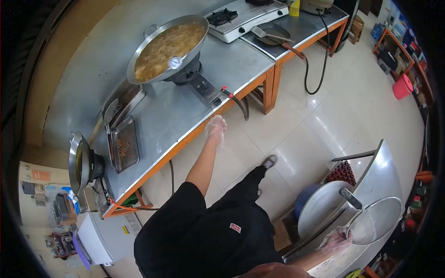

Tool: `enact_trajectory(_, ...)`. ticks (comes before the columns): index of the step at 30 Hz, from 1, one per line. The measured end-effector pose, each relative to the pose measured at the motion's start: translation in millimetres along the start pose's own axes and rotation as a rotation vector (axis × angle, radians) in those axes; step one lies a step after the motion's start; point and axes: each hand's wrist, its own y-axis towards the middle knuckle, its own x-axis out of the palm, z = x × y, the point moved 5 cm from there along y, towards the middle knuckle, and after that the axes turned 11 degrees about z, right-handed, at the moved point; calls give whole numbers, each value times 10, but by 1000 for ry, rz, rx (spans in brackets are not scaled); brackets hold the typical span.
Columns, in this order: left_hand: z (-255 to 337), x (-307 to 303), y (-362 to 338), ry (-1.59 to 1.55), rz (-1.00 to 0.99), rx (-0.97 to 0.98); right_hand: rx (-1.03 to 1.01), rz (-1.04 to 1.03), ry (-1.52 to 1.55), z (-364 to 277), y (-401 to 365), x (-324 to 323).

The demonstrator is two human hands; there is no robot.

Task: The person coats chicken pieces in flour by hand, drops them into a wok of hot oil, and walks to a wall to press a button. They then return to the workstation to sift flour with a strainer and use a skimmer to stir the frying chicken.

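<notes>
Both of my hands wear clear plastic gloves. My left hand (216,127) hangs beyond the front edge of the metal-topped table (171,111), fingers loosely bent, with nothing visible in it. At the lower right, my right hand (340,240) is closed at the near side of a round wire-rimmed strainer (376,221); the glove partly hides the grip. The strainer is tilted over a curved metal surface (384,173). A large metal bowl (320,208) stands beside it. Across the table, a big wok (169,48) holds bubbling oil, with a dial thermometer (175,62) at its rim.
A metal tray (125,144) with brown bits lies near a smaller wok (79,163). A white gas stove (245,18) and a flat pan (272,34) stand farther along. A black hose (308,76) hangs over the tiled floor. A red bucket (403,87) is at right.
</notes>
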Motion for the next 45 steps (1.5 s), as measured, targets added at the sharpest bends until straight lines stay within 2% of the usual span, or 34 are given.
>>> enact_trajectory(2,24,94,275,-23,71,61,6,92,-14,52,218,16)
enact_trajectory(4,-36,95,512,-104,54,-3,-42,219,-64,141,407,249)
enact_trajectory(7,22,179,578,-111,121,-42,-30,264,-113,252,564,742)
enact_trajectory(11,-67,-82,993,-111,242,-128,14,289,-161,266,1105,754)
enact_trajectory(14,17,141,941,48,436,-67,-10,364,-258,393,1536,1151)
enact_trajectory(15,-50,-63,1093,32,351,-78,14,365,-267,472,1691,1131)
enact_trajectory(18,77,299,827,130,535,51,54,354,-306,648,1994,1416)
enact_trajectory(21,12,276,886,7,379,-3,50,403,-360,806,2279,1612)
enact_trajectory(24,10,497,790,-144,557,-19,50,471,-419,904,2413,1647)
enact_trajectory(27,-38,311,979,-346,389,-58,40,507,-392,970,2502,1717)
enact_trajectory(30,-44,102,1049,-294,492,-29,59,461,-377,873,2572,1544)
enact_trajectory(33,-27,177,1026,-269,460,-7,15,454,-389,826,2564,1585)
enact_trajectory(36,-58,-38,1151,-293,436,-3,-27,397,-433,787,2569,1602)
enact_trajectory(39,-62,0,1125,-267,287,43,-32,405,-439,762,2598,1505)
enact_trajectory(41,-54,60,1108,-250,273,18,17,467,-332,834,2527,1725)
enact_trajectory(45,-50,228,1056,-323,201,-46,13,434,-320,841,2455,1797)
